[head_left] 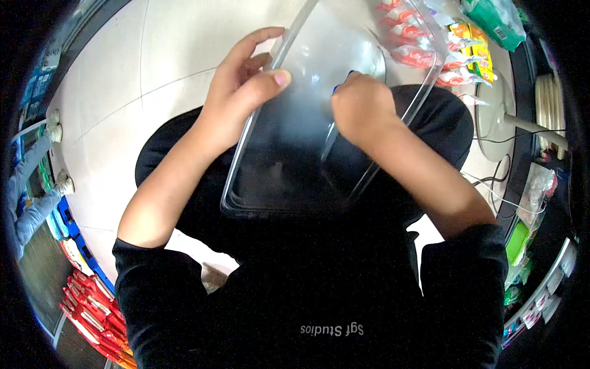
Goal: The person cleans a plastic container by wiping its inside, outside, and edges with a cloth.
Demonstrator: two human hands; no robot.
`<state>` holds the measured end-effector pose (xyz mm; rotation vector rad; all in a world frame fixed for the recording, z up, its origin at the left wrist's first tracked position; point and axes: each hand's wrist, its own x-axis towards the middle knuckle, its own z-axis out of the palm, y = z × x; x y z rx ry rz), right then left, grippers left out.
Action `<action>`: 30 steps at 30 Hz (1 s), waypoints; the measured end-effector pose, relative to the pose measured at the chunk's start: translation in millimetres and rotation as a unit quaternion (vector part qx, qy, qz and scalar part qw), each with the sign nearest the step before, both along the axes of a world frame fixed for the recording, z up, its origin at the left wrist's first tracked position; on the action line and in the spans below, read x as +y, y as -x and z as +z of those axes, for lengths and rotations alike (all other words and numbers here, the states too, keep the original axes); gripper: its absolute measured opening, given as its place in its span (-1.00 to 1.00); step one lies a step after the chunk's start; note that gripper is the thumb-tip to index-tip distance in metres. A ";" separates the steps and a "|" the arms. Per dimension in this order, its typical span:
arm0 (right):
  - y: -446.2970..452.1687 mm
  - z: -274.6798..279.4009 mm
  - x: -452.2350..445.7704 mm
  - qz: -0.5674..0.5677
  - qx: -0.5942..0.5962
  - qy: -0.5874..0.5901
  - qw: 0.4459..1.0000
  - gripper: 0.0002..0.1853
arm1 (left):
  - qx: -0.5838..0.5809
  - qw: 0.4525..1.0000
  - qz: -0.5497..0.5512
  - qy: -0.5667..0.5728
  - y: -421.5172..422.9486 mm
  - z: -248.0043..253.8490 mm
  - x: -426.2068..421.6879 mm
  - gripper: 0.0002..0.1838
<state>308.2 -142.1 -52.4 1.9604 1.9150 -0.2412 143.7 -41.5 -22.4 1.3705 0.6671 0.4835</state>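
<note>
A clear plastic bin (292, 114) is tilted over my lap, its cloudy floor catching the light. My left hand (246, 89) grips its left rim, with the thumb on the edge and the fingers on the outer side. Inside the bin, my right hand (365, 107) is closed in a fist close to the floor. Small dark-blue bits show at its knuckles, but what it holds is mostly hidden by the fingers.
Red-and-white packets (409, 37), a yellow packet (479, 52) and a green bag (496, 21) lie at the upper right. A round stand base (491, 117) and cables sit at the right. Another person's legs (37, 160) and red packages (92, 313) are at the left.
</note>
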 end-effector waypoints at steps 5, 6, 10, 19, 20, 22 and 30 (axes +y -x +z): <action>20.2 -5.0 -36.8 0.051 0.086 -0.054 0.994 -0.86 | 0.064 0.997 -0.032 0.001 5.7 -3.9 7.2 -0.18; 22.0 -7.4 -43.3 0.057 0.108 -0.071 0.990 -0.87 | 0.060 0.998 -0.015 -0.003 3.9 2.2 2.7 -0.20; 29.0 -8.8 -55.7 0.088 0.135 -0.067 0.985 -0.87 | 0.016 1.000 -0.016 -0.003 5.6 13.8 -7.5 -0.21; 52.1 -14.2 -62.9 -0.027 0.310 -0.045 0.949 -0.80 | -0.061 0.998 -0.020 -0.027 6.2 4.4 -16.6 -0.15; 53.6 -15.8 -62.2 -0.025 0.312 -0.046 0.949 -0.80 | -0.097 0.995 -0.024 -0.020 7.9 4.6 -19.6 -0.16; 53.9 -19.8 -61.3 -0.030 0.315 -0.080 0.945 -0.81 | -0.079 0.997 -0.004 -0.011 6.1 25.1 -26.6 -0.15; 59.4 -19.5 -57.8 -0.049 0.308 -0.070 0.947 -0.81 | 0.300 0.891 -0.064 -0.334 -4.3 100.7 -31.7 -0.43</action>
